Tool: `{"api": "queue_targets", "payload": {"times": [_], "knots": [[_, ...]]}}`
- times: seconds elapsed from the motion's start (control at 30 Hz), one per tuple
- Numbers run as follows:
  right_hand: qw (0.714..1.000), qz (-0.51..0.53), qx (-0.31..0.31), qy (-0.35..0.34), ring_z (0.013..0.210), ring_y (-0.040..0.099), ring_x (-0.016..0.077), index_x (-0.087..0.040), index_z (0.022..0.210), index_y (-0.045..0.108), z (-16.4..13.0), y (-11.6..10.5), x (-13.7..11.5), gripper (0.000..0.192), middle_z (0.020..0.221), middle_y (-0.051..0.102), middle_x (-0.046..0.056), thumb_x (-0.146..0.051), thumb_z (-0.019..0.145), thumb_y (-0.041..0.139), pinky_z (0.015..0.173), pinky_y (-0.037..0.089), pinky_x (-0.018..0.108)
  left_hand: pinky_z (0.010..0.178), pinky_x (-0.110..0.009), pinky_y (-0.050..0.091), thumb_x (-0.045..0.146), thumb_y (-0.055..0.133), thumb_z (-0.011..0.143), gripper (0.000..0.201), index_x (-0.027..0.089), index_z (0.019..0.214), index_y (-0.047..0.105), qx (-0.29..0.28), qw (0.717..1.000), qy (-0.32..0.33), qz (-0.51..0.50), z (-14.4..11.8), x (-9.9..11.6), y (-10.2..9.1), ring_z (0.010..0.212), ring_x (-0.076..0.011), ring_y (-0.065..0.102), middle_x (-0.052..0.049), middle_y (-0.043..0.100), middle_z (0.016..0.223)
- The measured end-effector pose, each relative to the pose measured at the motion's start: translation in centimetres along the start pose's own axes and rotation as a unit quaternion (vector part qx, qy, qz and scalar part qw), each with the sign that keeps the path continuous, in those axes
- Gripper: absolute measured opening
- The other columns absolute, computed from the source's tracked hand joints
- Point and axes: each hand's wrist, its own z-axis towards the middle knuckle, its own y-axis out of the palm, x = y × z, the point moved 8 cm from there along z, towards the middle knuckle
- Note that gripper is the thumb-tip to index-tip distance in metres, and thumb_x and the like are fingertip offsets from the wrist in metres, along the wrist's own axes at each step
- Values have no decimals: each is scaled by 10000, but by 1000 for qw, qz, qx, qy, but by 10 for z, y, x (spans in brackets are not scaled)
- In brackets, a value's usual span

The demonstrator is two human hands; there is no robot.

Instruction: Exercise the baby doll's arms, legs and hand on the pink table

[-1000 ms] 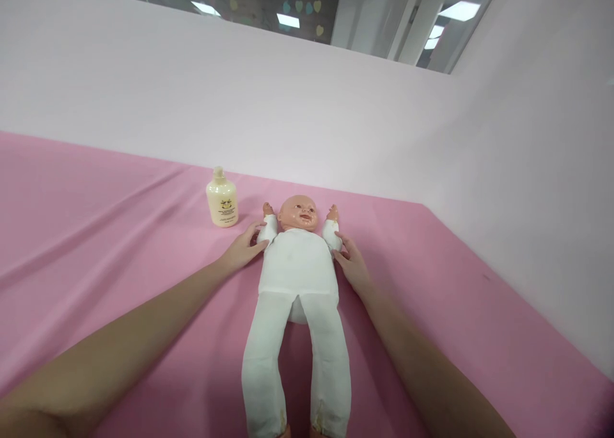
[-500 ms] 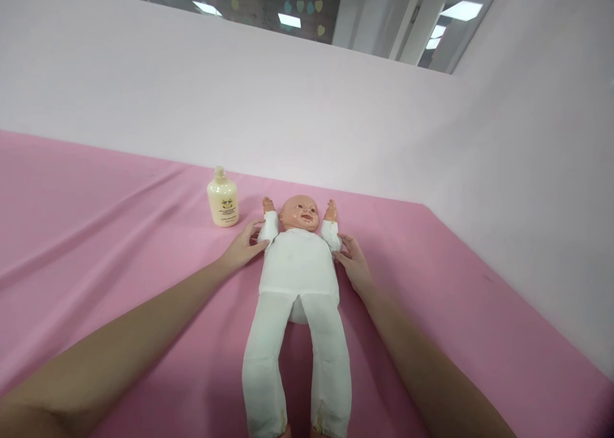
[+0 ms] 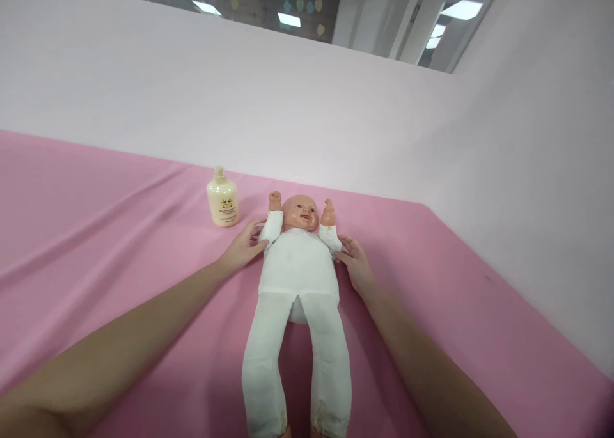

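A baby doll (image 3: 297,278) in a white suit lies on its back on the pink cloth (image 3: 96,252), head away from me. My left hand (image 3: 242,247) rests beside its torso, fingertips touching the doll's arm on the left of the picture. My right hand (image 3: 355,262) presses against the other upper arm. Both doll arms are raised, small fists up beside the head. A cream lotion bottle (image 3: 222,198) stands upright just left of the doll's head, a short way beyond my left hand.
A pale pink wall (image 3: 288,105) runs along the back and turns down the right side, bounding the cloth-covered surface. Windows with ceiling lights show above it.
The doll's arms have lifted and swung inward toward its head, pushed by my fingers. My hands have closed in slightly on the shoulders.
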Motion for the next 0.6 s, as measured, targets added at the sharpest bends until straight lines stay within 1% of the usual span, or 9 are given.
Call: {"api": "queue_targets", "payload": {"times": [0.1,0.17,0.23,0.3,0.4,0.47,0.6], "knots": [[1000,18,1,1,724,550,129,-249,996,587,1,0,0,385,1086,660,24,-231,618,654,575,398,252,956,-407,441,331,585,764,570,224,1304,438,-3,1000,17,6,0,5,0,1218,-267,543,-95,601,1303],[1000,28,1,1,718,549,131,-248,949,584,1,0,1,356,1049,666,17,-225,602,658,558,386,248,979,-408,432,300,587,743,532,216,1261,498,0,1000,19,9,0,7,0,1227,-268,537,-88,607,1300],[999,33,5,-2,704,547,131,-246,900,577,2,-2,3,328,1002,671,9,-213,583,654,549,382,247,982,-413,442,278,597,710,485,206,1189,568,5,1000,11,-3,1,7,-1,1190,-272,563,-83,633,1261],[999,37,12,-6,696,551,134,-244,851,568,3,-3,4,300,948,673,0,-200,565,648,556,392,251,958,-420,472,262,595,688,405,199,1086,631,5,1000,1,-28,2,4,0,1109,-269,611,-79,675,1181],[999,47,12,-5,720,577,153,-244,780,552,4,-5,9,234,886,671,0,-199,565,633,596,437,274,930,-429,505,241,557,668,265,186,898,675,8,997,0,-73,3,-1,2,1016,-256,656,-72,727,1036],[999,54,7,-2,758,597,167,-248,737,538,4,-5,12,196,863,667,1,-188,568,615,648,473,301,936,-437,507,226,540,647,221,182,819,672,14,995,7,-99,3,-4,2,998,-252,668,-71,741,980],[999,48,7,-5,809,620,174,-259,686,506,6,-7,16,171,828,658,-5,-160,564,572,738,504,340,921,-448,520,222,553,621,211,182,793,669,16,994,4,-112,4,-10,3,975,-257,680,-73,748,963]]}}
